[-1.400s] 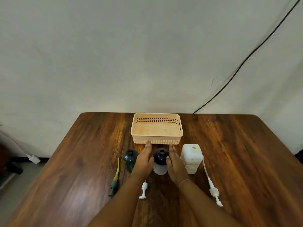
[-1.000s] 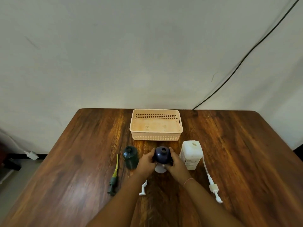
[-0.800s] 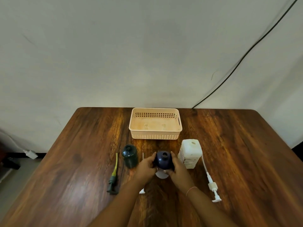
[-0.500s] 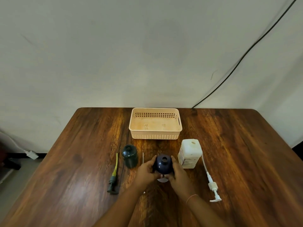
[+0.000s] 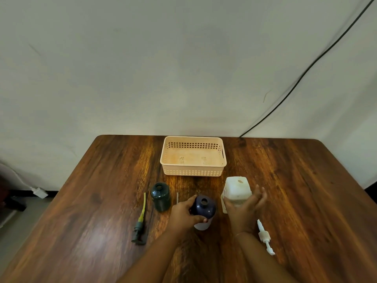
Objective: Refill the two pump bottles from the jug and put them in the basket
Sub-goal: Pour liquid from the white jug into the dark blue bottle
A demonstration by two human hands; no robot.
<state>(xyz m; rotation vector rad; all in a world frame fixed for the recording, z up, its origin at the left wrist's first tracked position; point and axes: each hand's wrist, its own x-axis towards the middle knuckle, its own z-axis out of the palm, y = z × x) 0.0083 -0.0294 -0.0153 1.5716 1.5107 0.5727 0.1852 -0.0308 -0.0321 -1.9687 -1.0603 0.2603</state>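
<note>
Both forearms are reaching forward from below. The left hand (image 5: 184,214) is curling its fingers (image 5: 201,220) closed in a grip, while the right hand (image 5: 245,208) is spreading open, palm facing left.

Blue bottle (image 5: 204,207), green bottle (image 5: 160,196), jug (image 5: 236,189) upright, uncapped; basket (image 5: 193,172) empty.

Soft, dim, even light falls from above, leaving a warm glare streak on the counter (image 5: 155,160) and wide-angle bending at the edges.
</note>
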